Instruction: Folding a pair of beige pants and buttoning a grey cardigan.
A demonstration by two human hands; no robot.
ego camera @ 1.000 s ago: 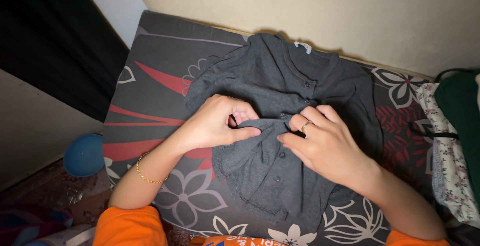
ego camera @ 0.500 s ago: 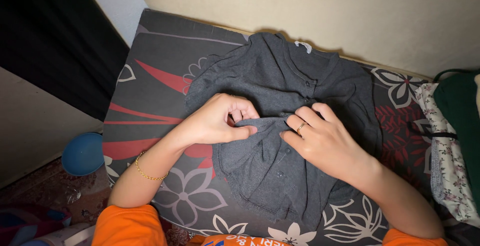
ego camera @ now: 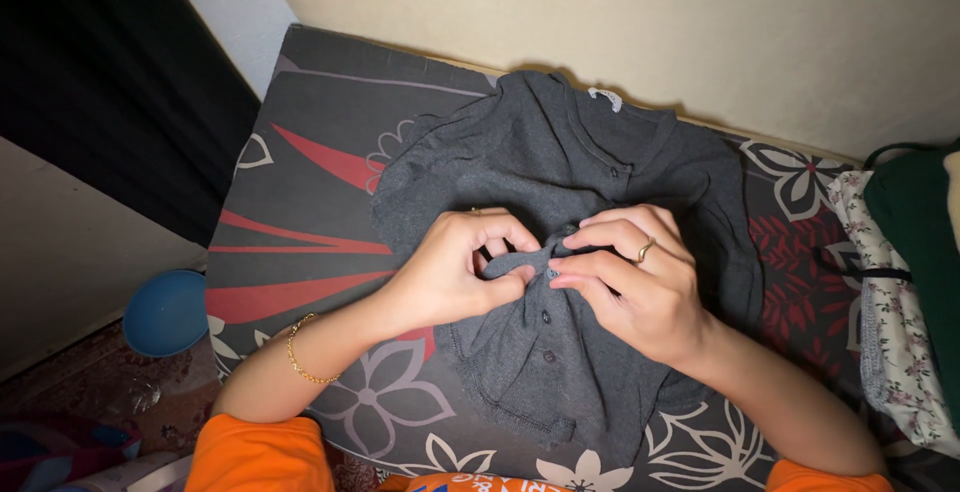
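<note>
A dark grey buttoned shirt (ego camera: 560, 162) lies spread on a cushion (ego camera: 320, 192) printed with red streaks and pale flower outlines, its collar toward twelve o'clock against a cream backrest (ego camera: 600, 22). At the middle of the garment both hands meet over the button placket. The left hand (ego camera: 450, 272), with a thin gold bracelet on its wrist, pinches a fold of the grey cloth between thumb and fingers. The right hand (ego camera: 630, 282), wearing a ring, closes thumb and forefinger on the opposite edge of the placket, right beside a small button; the two sets of fingertips almost touch. Below the hands, toward six o'clock, two more buttons show along the shirt's front. At three o'clock a floral-print cloth (ego camera: 890, 322) and a dark green garment (ego camera: 920, 222) lie heaped at the cushion's edge. At nine o'clock, down on the floor, sits a blue bowl (ego camera: 165, 312); its contents cannot be made out.
</note>
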